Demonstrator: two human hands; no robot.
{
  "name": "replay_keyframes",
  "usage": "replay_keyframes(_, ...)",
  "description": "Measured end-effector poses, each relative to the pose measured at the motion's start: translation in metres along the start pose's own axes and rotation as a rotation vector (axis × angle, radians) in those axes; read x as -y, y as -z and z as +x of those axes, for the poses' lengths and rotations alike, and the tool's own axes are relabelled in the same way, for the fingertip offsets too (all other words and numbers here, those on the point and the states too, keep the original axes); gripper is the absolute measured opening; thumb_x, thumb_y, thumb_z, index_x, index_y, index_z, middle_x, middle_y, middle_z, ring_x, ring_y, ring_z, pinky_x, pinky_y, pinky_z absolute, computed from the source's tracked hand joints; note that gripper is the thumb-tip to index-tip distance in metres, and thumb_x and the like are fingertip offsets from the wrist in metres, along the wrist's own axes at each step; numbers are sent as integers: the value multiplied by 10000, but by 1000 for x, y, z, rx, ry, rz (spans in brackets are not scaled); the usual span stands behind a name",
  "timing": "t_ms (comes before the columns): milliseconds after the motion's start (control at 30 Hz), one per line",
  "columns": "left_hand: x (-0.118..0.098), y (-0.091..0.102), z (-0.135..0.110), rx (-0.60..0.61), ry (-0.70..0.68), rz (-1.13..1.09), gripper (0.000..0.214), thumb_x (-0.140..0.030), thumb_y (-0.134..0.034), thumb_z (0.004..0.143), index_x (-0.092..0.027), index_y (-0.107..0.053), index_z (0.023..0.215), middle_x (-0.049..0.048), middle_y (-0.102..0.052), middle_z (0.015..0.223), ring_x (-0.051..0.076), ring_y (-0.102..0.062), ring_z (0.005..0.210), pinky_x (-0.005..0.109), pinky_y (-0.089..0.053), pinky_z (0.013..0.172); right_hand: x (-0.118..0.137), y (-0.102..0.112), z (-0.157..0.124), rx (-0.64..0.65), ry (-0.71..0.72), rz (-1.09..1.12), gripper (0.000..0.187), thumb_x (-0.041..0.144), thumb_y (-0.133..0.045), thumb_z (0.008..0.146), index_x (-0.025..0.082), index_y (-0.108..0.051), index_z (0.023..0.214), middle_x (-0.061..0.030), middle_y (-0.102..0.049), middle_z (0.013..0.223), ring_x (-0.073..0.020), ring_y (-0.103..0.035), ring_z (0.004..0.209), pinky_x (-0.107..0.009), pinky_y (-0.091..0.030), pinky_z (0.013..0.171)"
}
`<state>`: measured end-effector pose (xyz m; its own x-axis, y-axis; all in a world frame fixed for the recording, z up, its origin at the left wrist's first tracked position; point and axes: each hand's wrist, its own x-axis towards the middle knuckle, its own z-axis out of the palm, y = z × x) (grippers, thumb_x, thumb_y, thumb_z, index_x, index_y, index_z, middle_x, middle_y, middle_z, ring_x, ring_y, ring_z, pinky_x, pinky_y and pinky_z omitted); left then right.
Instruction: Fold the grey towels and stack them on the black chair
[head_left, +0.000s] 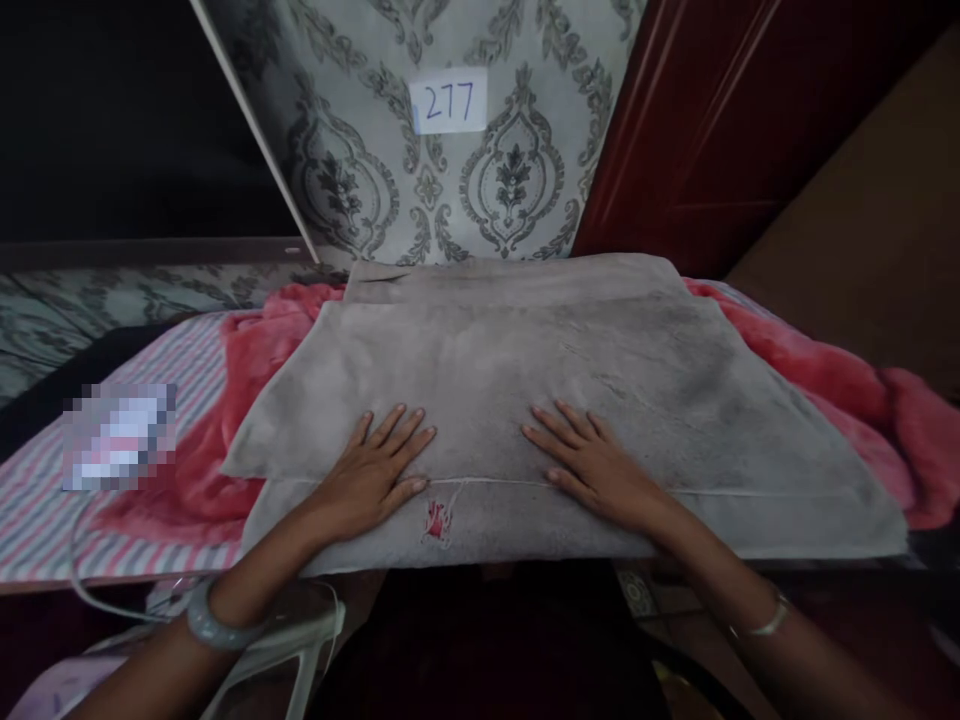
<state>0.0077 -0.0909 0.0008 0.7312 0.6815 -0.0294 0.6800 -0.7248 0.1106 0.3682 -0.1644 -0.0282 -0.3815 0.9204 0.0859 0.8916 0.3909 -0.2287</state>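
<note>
A worn grey cloth [495, 370] lies spread in overlapping layers in front of me, with a frayed hole near its front edge where red shows through. On the left part of the cloth, my left hand [375, 470] rests flat with fingers spread, just beside the hole. To the right, my right hand [592, 465] also lies palm down on it, fingers apart. Neither hand grips anything. Under the cloth, a red plush blanket [217, 460] sticks out on both sides.
A pink, white and grey striped cover [45, 500] lies on the table at left, bearing a pixelated object [120, 437] with a cable. A dark screen [135, 120] stands back left. A paper marked 277 [449, 101] is on the patterned wall. A white stool [300, 650] is below.
</note>
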Motion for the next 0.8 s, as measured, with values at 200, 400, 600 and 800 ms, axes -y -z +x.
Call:
replay_keyframes(200,11,18,-31,-131,45,-128,475,-479,-292,1046,-331,-548,1417,17,-515,1523,214,-429,1440,531,-274,1231,4,22,6,-15,93,190,514,530,-332,1053,328,-485,1500,-23,-432,1572,-275,-301,1499,-572,-286,1207)
replay_keyframes(400,27,2,-35,-244,377,80,576,-486,-343,1018,-244,-398,1538,128,-253,1657,351,-236,1526,680,-238,1187,38,10,83,-95,159,138,613,563,-378,1029,294,-349,1579,-57,-231,1664,-303,-154,1543,-575,-229,1221)
replay_keyframes(600,24,-14,-40,-215,431,110,571,-502,-322,1024,-315,-336,1563,65,-206,1678,336,-191,1541,688,-231,1190,51,-17,89,64,248,62,591,550,-408,1027,361,-316,1579,-4,-179,1676,-335,-51,1551,-659,-107,1215)
replay_keyframes(800,35,-18,-45,-281,412,76,575,-507,-305,1009,-316,-382,1545,66,-262,1661,343,-245,1523,680,-247,1187,59,1,51,185,294,202,559,553,-386,1044,359,-341,1566,30,-228,1661,-282,-29,1558,-599,-56,1241)
